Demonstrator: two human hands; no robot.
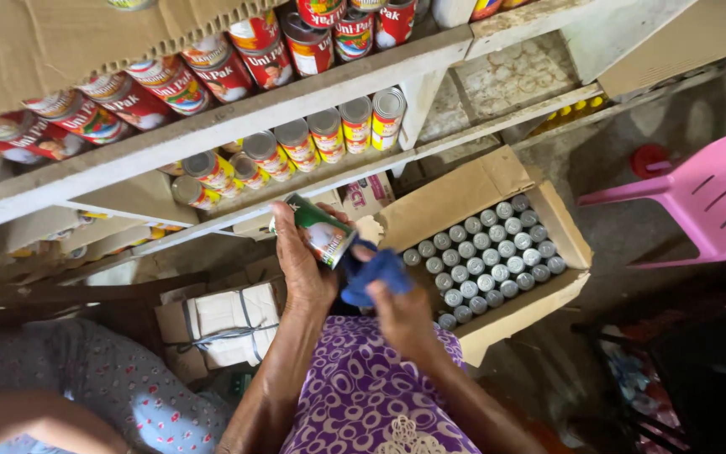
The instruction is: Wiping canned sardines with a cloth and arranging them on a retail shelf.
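My left hand (302,261) grips a green-labelled tin can (321,229), held tilted in front of the shelves. My right hand (401,313) holds a blue cloth (373,271) pressed against the can's end. Just to the right, below my hands, an open cardboard box (472,192) holds several rows of silver-topped cans. Both forearms reach up from a purple patterned dress at the bottom of the view.
White wooden shelves (212,126) carry rows of red-labelled cans above and yellow-and-red cans (329,134) below. A tied bundle of paper (230,324) lies at the left. A pink plastic chair (707,202) stands at the right. Another person in a floral garment (86,387) sits at the lower left.
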